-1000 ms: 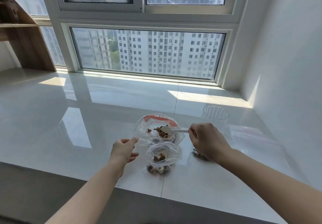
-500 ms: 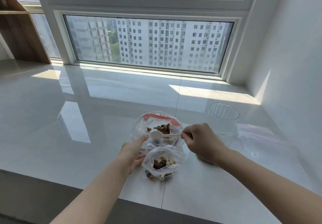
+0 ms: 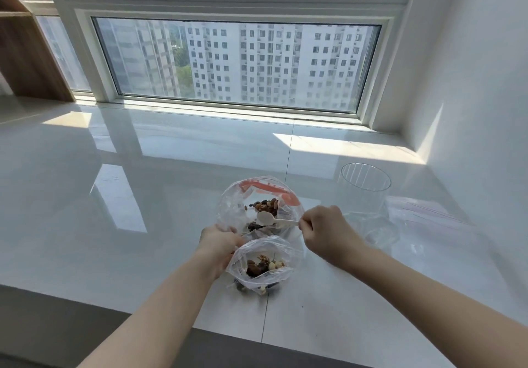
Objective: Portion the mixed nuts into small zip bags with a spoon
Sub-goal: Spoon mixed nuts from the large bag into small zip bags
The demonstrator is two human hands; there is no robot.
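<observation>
Mixed nuts [image 3: 264, 263] sit in a small heap at the bottom of the small zip bag [image 3: 261, 264], the nearest thing on the white counter [image 3: 143, 210], close to its front edge; a few more nuts show through the film beneath it, though whether those lie in a second bag I cannot tell. Thin clear film like this looks limp and slippery, light enough to slide or fold shut on its own, so I judge the best hold is a pinch at the mouth rim, keeping it spread while the spoon comes over. The left hand [image 3: 220, 246] does about that: its fingers are curled at the bag's left upper edge, gripping the plastic there. Just beyond, touching the small bag's far side, stands the larger zip bag [image 3: 237, 210] with its red closure strip, mouth gaping, holding the supply of nuts. The right hand [image 3: 328, 231] is clenched around the handle of a white plastic spoon [image 3: 267, 219], whose bowl lies inside that larger bag just beside the nuts and looks empty. Nuts are hard, loose and prone to roll, so a level spoon seems wise. Farther right stand a clear plastic cup [image 3: 364, 193] and flat spare zip bags [image 3: 423, 210].
</observation>
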